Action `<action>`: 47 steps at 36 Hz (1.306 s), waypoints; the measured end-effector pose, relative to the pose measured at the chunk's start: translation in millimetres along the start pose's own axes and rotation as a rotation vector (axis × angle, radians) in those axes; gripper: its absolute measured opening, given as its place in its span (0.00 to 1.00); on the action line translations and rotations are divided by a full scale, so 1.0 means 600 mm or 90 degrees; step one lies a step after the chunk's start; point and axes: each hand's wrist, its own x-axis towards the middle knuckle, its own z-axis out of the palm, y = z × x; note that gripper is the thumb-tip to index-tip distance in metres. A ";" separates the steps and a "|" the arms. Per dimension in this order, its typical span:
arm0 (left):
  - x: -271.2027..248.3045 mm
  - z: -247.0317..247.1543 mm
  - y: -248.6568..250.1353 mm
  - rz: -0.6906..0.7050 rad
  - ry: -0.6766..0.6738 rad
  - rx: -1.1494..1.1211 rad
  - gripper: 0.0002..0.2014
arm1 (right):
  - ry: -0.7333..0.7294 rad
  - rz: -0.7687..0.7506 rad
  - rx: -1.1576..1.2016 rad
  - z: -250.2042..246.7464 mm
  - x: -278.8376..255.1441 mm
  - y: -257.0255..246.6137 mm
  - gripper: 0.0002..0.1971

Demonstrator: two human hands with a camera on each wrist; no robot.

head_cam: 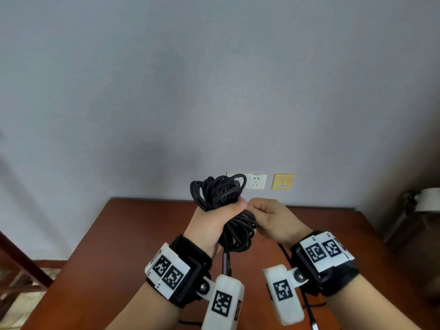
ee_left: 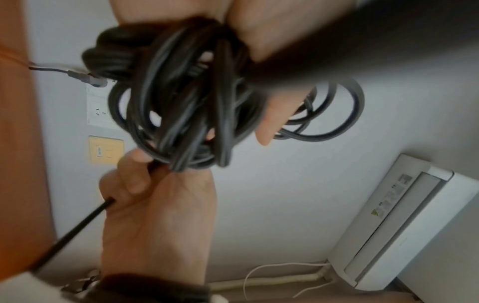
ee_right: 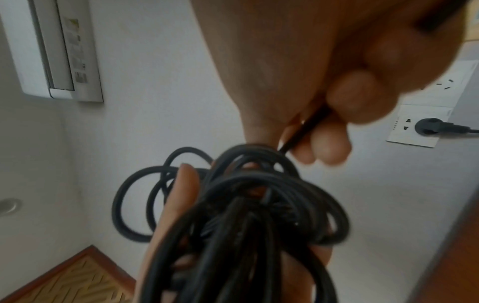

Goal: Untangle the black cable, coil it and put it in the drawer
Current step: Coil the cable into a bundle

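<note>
With the left hand (head_cam: 215, 219) clenching the black cable (head_cam: 220, 190) bundle and the right hand (head_cam: 271, 219) pinching its loose strand, the uneven loops are risking slipping into a fresh tangle.

- I am in a plain room of a home or small office.
- A reddish-brown wooden tabletop (head_cam: 147, 234) stands against a bare grey wall (head_cam: 214, 79).
- White wall sockets (head_cam: 256, 181) and a yellow wall plate (head_cam: 282, 181) sit just above it.
- An air conditioner (ee_left: 404, 223) hangs on the wall.
- A wooden chair (head_cam: 21, 265) stands to my left.
</note>
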 end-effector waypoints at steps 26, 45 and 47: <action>0.063 -0.084 -0.030 0.044 0.110 0.618 0.27 | 0.014 -0.226 -0.630 -0.049 -0.038 -0.022 0.16; 0.069 -0.020 -0.054 0.120 -0.280 1.089 0.10 | -0.121 -0.376 -0.642 -0.036 -0.013 -0.100 0.14; 0.068 -0.019 -0.048 0.134 -0.303 1.088 0.08 | -0.103 -0.363 -0.605 -0.041 -0.005 -0.094 0.18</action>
